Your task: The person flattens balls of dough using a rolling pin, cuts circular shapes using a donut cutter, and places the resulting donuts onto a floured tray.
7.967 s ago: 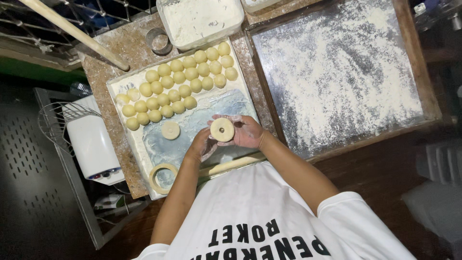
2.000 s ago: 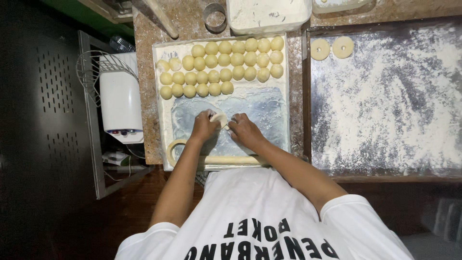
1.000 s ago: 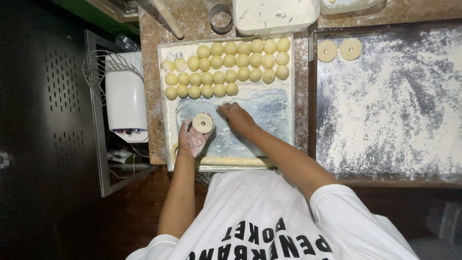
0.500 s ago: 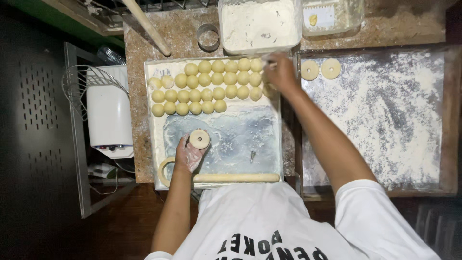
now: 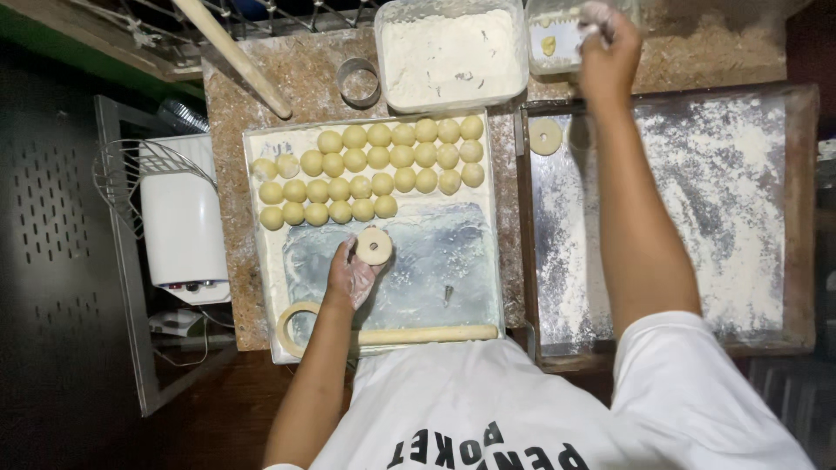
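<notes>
My left hand (image 5: pixel 351 271), in a thin clear glove, holds a flat dough ring (image 5: pixel 374 246) with a small centre hole above the floured work tray (image 5: pixel 475 261). Several rows of round dough balls (image 5: pixel 374 170) fill the far half of that tray. My right hand (image 5: pixel 607 48) is stretched far forward over a small clear container (image 5: pixel 554 39) with a bit of dough inside; what its fingertips hold is unclear. One dough ring (image 5: pixel 546 137) lies on the floured baking tray (image 5: pixel 705 209), and a second ring (image 5: pixel 576 132) is half hidden behind my forearm.
A rolling pin (image 5: pixel 427 334) and a round ring cutter (image 5: pixel 292 322) lie at the work tray's near edge, with a small cutter (image 5: pixel 448 296) on it. A flour tub (image 5: pixel 451 54), a metal ring (image 5: pixel 358 80) and a wooden stick (image 5: pixel 235 57) sit beyond. A white appliance (image 5: pixel 178 231) stands left.
My right hand has moved from the work tray past the dough balls to the small container at the far right. My left hand keeps holding the dough ring in the same spot.
</notes>
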